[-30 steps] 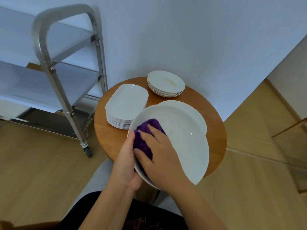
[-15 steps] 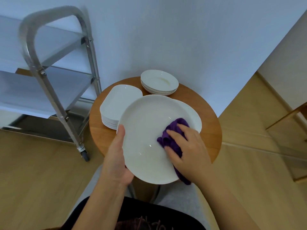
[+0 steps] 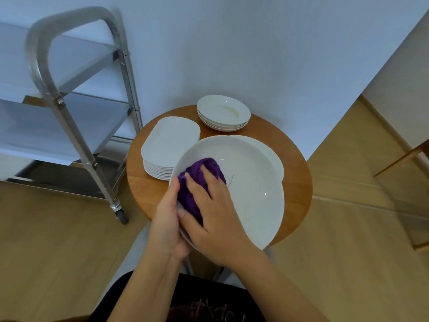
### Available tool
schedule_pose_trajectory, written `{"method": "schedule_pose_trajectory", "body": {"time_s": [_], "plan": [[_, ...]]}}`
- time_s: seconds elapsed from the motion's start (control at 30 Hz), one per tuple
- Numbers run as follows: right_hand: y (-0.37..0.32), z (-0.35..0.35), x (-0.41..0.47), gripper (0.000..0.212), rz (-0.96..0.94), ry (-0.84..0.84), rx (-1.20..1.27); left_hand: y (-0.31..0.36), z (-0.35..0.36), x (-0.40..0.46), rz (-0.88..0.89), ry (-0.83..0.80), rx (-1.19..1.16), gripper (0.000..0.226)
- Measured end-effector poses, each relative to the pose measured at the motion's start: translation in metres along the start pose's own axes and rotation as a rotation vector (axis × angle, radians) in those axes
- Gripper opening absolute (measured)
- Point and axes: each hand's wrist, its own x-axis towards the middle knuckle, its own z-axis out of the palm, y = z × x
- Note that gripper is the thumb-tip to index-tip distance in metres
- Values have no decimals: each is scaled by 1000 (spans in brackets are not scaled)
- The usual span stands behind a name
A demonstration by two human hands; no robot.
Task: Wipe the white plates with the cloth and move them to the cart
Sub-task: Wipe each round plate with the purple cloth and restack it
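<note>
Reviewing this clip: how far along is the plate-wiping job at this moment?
Done: nothing visible; the cart shelves in view hold no plates. In hand: the left hand grips the large round plate by its rim while the right hand presses the purple cloth onto it. Left: the rectangular plate stack, the small round stack and another plate under the held one wait on the table.

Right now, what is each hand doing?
Left hand: grips the near rim of the large round plate.
Right hand: presses the purple cloth into the plate, fingers extended.
</note>
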Motion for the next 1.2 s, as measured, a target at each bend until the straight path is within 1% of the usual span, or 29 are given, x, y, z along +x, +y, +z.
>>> {"method": "schedule_pose_trajectory", "body": {"time_s": [0.1, 0.2, 0.3, 0.37, 0.47, 0.53, 0.6, 0.7, 0.73, 0.77, 0.83, 0.9, 0.93, 1.0, 1.03, 1.07, 1.1, 1.2], "plan": [[10, -11, -18, 69, -84, -132, -14, 10, -1, 3, -105, 62, -36, 48], [24, -26, -30, 90, -137, -225, -184, 19, 1, 7, -179, 3, -72, 52], [30, -28, -30, 94, -115, -106, -426, 16, 6, 9, -149, -3, -34, 42], [31, -26, -30, 93, -85, -28, -470, 17, 10, 10, -101, -16, 10, 37], [41, -29, -36, 85, -109, 50, -476, 26, 11, 9, -75, -39, 55, 34], [48, -34, -40, 74, -174, 92, -489, 31, 11, 10, -77, -43, 87, 32], [51, -37, -43, 61, -239, 130, -492, 36, 14, 13, -75, -51, 148, 35], [47, -38, -38, 44, -275, 213, -483, 42, 27, 18, -23, -69, 191, 20], [44, -38, -32, 43, -254, 253, -463, 37, 33, 18, 15, -31, 200, 19], [40, -37, -26, 44, -215, 295, -429, 28, 38, 18, 74, 39, 218, 20], [30, -34, -11, 51, -134, 371, -347, 1, 47, 14, 235, 175, 284, 27], [24, -28, -3, 52, -139, 420, -321, -16, 50, 10, 333, 254, 279, 28], [22, -24, -3, 47, -174, 430, -327, -17, 50, 9, 329, 297, 251, 23], [28, -21, -9, 34, -270, 425, -352, -3, 46, 11, 243, 351, 175, 17], [35, -23, -13, 31, -319, 411, -374, 7, 43, 12, 185, 341, 143, 14], [44, -27, -18, 29, -365, 390, -403, 16, 39, 12, 139, 314, 160, 10], [55, -32, -22, 26, -412, 376, -441, 27, 35, 12, 109, 273, 228, 6], [83, -52, -30, 17, -542, 341, -536, 56, 33, 17, 47, 171, 513, 6]]}}
